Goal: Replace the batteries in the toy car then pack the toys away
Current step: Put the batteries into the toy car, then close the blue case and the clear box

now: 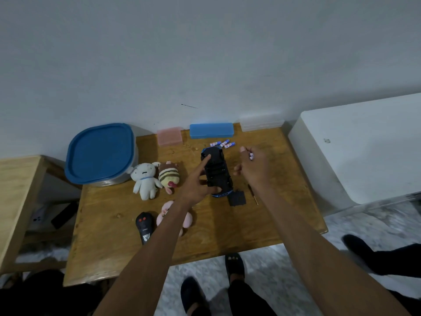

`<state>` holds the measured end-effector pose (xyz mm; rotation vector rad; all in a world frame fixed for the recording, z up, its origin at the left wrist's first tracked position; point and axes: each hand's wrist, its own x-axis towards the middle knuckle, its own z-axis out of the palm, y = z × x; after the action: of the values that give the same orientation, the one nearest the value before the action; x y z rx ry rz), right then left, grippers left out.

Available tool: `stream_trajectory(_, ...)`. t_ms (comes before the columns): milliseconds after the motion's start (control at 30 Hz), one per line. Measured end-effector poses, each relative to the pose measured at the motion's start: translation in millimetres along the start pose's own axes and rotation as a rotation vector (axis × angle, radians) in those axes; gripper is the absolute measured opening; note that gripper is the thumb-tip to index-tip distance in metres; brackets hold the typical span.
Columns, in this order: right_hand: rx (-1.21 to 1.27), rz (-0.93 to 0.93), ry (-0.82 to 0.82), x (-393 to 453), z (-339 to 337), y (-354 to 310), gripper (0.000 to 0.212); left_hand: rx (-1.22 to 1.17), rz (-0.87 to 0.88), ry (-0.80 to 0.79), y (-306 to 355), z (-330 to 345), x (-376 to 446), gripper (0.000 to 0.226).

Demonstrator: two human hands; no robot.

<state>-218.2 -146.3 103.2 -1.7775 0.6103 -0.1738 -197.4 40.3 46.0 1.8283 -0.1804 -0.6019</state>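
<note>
Your two forearms fill the near part of the view, reaching out over the wooden table (109,238). Beyond your left hand, the round container with the blue lid (100,153) sits at the far left corner, its clear wall mostly hidden under the lid.

Your left hand (198,185) steadies the toy car (217,172), which lies belly-up between your hands; the index finger stretches over its underside and the thumb presses its near end. You can make out dark slots in the underside, but not whether any cell sits inside.

Your right hand (252,169) hovers just right of the car, fingers curled around a battery (251,155) of which only one end shows.

Left of your left hand lie a white plush (144,180) and a striped plush (169,176); a pink plush (186,218) is half covered by your left forearm, with the black remote (144,226) beside it.

Just nearer than the car, between your wrists, lies the black battery cover (237,198); a thin screwdriver (255,198) is partly hidden by your right wrist.

Three loose batteries (224,144) lie beyond the car, before a blue case (211,130), a pink case (170,136) and a faint clear box (262,124).
</note>
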Motion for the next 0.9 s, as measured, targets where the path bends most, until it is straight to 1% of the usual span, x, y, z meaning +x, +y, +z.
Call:
stream_trajectory(100,-0.057,0.038,-0.044,5.4,-3.9,16.7,0.017,0.012,-0.065,-0.044,-8.6,0.8,6.5,0.114)
stream_trajectory(233,-0.21,-0.062,-0.079,10.9,-10.2,42.8,0.012,0.058,-0.108,-0.054,-26.2,1.7,11.4,0.113)
stream_trajectory(300,-0.247,-0.08,-0.095,14.1,-13.4,54.7,0.012,0.105,-0.131,-0.055,-36.5,1.7,14.3,0.114)
stream_trajectory(400,-0.341,-0.119,-0.098,23.1,-16.2,70.5,0.01,0.113,-0.183,-0.048,-45.1,1.7,19.0,0.117)
stream_trajectory(500,-0.363,-0.137,-0.092,36.3,-18.8,80.9,0.011,0.129,-0.22,-0.045,-42.5,2.0,22.7,0.118)
stream_trajectory(600,-0.399,-0.131,-0.087,53.2,-25.2,84.3,0.014,0.238,-0.271,-0.027,-30.2,6.3,22.9,0.114)
stream_trajectory(667,-0.427,-0.14,-0.084,68.0,-30.8,82.9,0.017,0.426,-0.277,0.067,-16.3,12.6,22.8,0.105)
stream_trajectory(733,-0.436,-0.132,-0.066,86.6,-37.7,78.6,0.025,0.581,-0.2,0.224,3.5,24.7,26.6,0.09)
stream_trajectory(767,-0.439,-0.137,-0.046,97.0,-42.7,76.0,0.027,0.611,-0.141,0.3,15.0,31.7,32.9,0.082)
stream_trajectory(833,-0.502,-0.192,-0.005,119.9,-54.7,72.9,0.025,0.586,0.001,0.4,36.2,48.1,57.7,0.066)
stream_trajectory(900,-0.582,-0.253,0.017,146.2,-68.0,71.9,0.022,0.508,0.12,0.422,50.2,69.0,96.2,0.051)
